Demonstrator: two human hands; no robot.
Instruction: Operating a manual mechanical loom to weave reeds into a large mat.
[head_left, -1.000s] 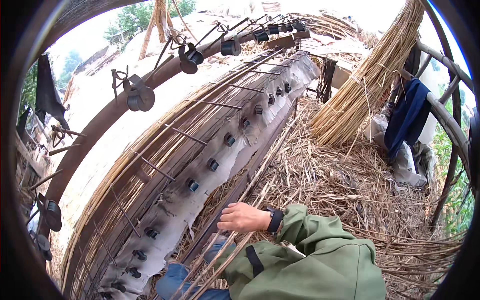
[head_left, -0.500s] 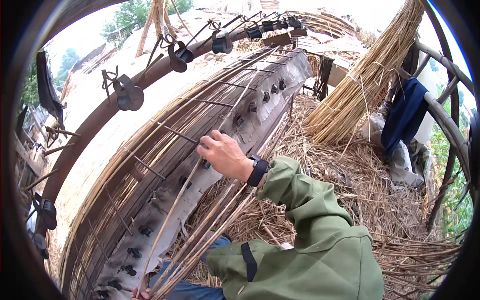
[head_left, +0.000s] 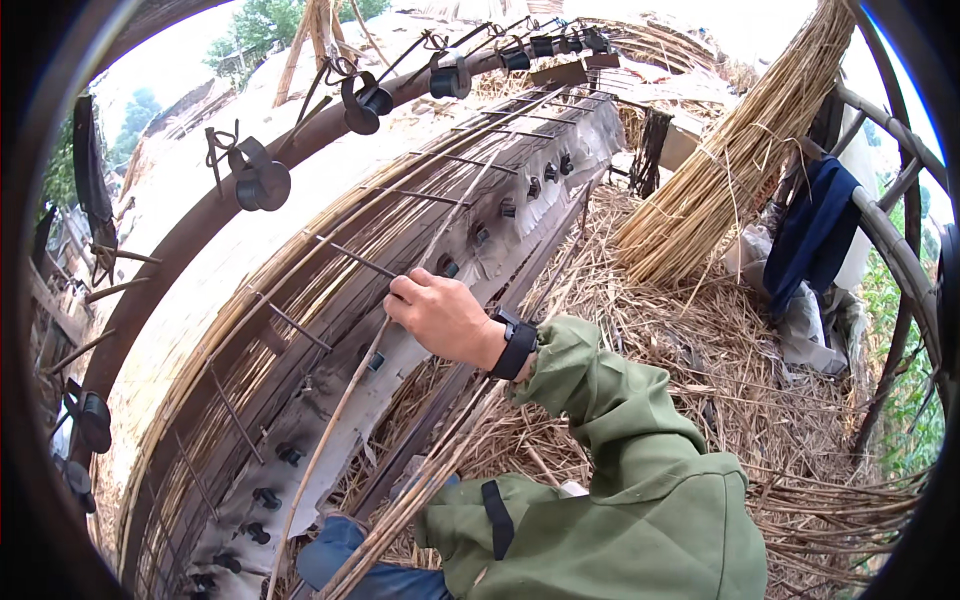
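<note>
Since a moment ago, our right hand is edging lower along the weaving frame, fingers pinching a long reed running down toward us; left hand unseen.

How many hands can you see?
1: the right hand, closed around a long reed at the weaving frame. The left hand is not in view, perhaps hidden below the edge.

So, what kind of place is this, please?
Probably an outdoor rural workshop for weaving reed or straw mats. A long wooden loom frame holds laid reeds, a straw bundle stands behind it, and loose straw covers the ground. The right hand holds one reed.
</note>
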